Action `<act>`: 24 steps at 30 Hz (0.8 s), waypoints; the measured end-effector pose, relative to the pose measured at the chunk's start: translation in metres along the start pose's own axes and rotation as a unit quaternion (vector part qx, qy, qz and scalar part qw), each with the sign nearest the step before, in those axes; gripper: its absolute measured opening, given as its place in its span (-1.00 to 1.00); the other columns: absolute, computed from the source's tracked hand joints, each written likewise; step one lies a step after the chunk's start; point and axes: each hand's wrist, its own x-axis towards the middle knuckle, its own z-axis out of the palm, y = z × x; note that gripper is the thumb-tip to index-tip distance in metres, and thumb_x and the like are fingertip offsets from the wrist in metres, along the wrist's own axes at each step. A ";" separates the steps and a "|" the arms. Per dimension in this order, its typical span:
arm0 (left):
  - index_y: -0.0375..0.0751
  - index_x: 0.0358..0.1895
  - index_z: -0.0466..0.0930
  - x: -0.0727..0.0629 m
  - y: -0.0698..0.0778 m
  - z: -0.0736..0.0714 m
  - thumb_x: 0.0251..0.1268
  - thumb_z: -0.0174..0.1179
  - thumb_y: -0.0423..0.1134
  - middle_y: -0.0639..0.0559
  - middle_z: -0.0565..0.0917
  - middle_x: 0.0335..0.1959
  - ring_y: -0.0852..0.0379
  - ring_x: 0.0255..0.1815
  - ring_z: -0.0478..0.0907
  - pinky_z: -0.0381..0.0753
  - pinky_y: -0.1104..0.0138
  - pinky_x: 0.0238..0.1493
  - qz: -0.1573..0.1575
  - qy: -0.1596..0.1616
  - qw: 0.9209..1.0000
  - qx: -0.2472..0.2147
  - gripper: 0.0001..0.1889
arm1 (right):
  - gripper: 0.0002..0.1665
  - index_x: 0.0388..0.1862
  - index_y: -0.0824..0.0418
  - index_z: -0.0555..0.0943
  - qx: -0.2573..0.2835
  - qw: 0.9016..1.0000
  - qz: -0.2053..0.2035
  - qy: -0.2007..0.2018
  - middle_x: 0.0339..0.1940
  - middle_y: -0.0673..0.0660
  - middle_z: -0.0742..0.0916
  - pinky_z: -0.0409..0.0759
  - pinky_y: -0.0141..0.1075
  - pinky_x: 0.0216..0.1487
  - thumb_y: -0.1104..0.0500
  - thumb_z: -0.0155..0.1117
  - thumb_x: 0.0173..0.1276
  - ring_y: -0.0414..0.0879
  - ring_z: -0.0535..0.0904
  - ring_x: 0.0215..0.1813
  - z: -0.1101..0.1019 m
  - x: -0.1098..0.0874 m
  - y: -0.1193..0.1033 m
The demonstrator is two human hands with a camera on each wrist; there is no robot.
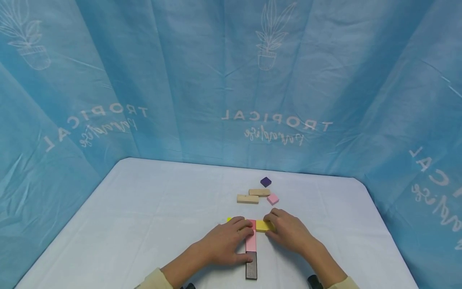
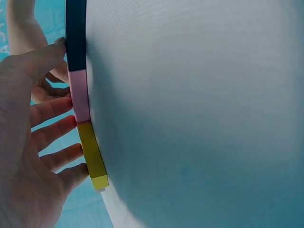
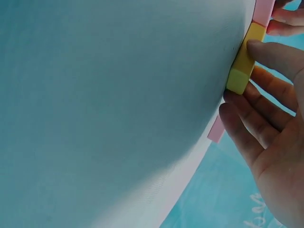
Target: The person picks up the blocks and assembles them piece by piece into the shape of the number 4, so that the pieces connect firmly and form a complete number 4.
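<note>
A row of blocks lies on the white table: a dark grey block (image 1: 252, 269) nearest me, then a pink block (image 1: 250, 243) with a redder far end. A yellow block (image 1: 261, 226) extends right from that end, and another yellow block (image 2: 94, 154) extends left. My left hand (image 1: 226, 243) spreads across the row, its thumb touching the dark block and its fingertips at the pink and left yellow blocks. On the other side, my right hand (image 1: 291, 232) pinches the right yellow block between thumb and fingers, close against the pink block.
Beyond my hands lie two natural wooden blocks (image 1: 248, 199), a small pink square block (image 1: 272, 199) and a dark purple square block (image 1: 266, 182). A blue printed curtain (image 1: 202, 88) surrounds the back and sides of the white table (image 1: 162, 192).
</note>
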 end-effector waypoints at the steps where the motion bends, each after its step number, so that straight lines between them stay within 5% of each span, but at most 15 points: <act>1: 0.12 0.24 0.42 0.000 0.000 0.000 0.17 -0.03 0.45 0.23 0.32 0.32 0.17 0.36 0.17 0.57 0.10 -0.05 0.000 0.000 1.000 -0.001 -0.32 | -0.49 0.04 0.02 0.61 0.009 1.000 0.007 -0.005 -0.21 -0.13 0.58 0.57 -0.24 -0.07 -0.07 0.48 0.12 -0.23 0.45 -0.19 0.000 0.000 0.000; 12: 0.12 0.23 0.45 -0.001 0.000 0.000 0.18 -0.01 0.44 0.22 0.33 0.33 0.13 0.38 0.15 0.55 0.07 0.00 -0.004 0.002 1.000 -0.002 -0.33 | -0.51 0.10 -0.01 0.58 0.051 0.996 0.068 -0.010 -0.08 -0.09 0.64 0.51 -0.05 0.10 -0.13 0.36 0.22 -0.15 0.52 0.03 -0.006 0.002 0.006; 24: 0.11 0.20 0.47 -0.002 -0.002 0.002 0.20 -0.01 0.42 0.23 0.36 0.28 0.16 0.28 0.18 0.53 0.22 0.02 0.009 0.020 1.000 -0.007 -0.36 | -0.62 0.00 -0.03 0.63 0.046 0.997 0.069 0.001 -0.16 -0.13 0.62 0.54 -0.13 0.01 -0.11 0.35 0.23 -0.22 0.50 -0.11 -0.004 0.006 0.013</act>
